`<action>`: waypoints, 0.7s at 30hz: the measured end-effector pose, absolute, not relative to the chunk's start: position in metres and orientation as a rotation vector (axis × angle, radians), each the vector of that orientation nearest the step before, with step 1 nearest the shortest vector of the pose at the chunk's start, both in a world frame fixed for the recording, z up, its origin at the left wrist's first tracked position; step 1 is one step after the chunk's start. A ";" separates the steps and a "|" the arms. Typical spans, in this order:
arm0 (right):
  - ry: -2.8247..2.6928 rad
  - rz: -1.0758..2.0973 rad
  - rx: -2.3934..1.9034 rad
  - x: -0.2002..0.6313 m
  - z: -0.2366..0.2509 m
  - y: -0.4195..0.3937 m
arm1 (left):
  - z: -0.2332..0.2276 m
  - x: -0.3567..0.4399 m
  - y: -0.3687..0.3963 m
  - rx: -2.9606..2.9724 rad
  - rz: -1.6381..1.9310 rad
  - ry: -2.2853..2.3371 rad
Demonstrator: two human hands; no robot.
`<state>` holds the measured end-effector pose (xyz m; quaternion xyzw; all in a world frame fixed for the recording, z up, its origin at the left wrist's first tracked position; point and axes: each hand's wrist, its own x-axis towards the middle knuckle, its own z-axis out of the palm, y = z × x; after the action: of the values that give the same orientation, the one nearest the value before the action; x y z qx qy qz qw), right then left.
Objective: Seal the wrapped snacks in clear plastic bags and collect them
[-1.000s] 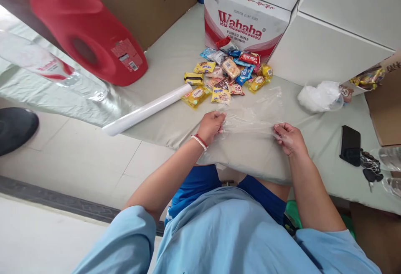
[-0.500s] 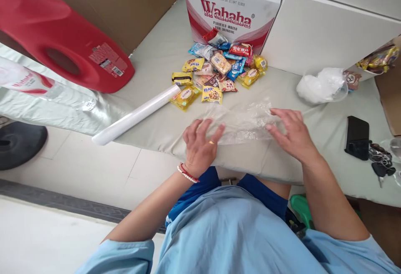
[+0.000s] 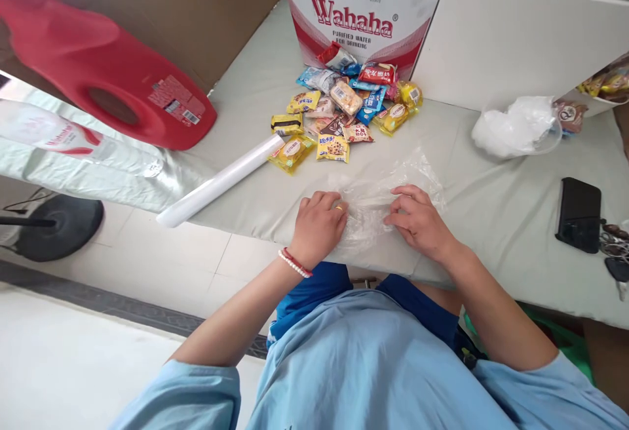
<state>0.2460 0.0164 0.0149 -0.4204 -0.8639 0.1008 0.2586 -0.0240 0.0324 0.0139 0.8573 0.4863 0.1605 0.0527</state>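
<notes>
A thin, crinkled sheet of clear plastic film lies on the cloth-covered table in front of me; I cannot tell whether it is a bag. My left hand, with a ring and a beaded bracelet, has its fingers curled down on the film's left side. On the other side, my right hand pinches the film between thumb and fingers. Just beyond the film is a pile of small wrapped snacks. A white roll lies slantwise to the left, its far end touching a yellow snack packet.
Behind the snacks stands a Wahaha water carton. To the left are a red jug and a clear water bottle. White crumpled plastic, a black phone and keys lie to the right.
My right hand has moved left, toward my left hand, and its fingers have closed on the film. The film is more bunched between the hands. My left fingers have curled in.
</notes>
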 end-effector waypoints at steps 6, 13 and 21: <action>-2.138 0.281 -1.299 0.294 0.006 -0.046 | 0.002 -0.033 0.021 2.585 0.429 1.379; -2.064 0.475 -1.526 0.337 0.040 -0.095 | -0.013 -0.028 -0.008 2.566 0.629 1.399; -2.223 0.329 -1.399 0.240 0.097 0.049 | -0.021 -0.019 -0.022 2.507 0.688 1.493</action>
<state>0.2400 0.0492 0.0967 -0.5123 -0.8143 0.1206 0.2447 -0.0194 -0.0225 -0.0211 0.8342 0.4966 0.2290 0.0717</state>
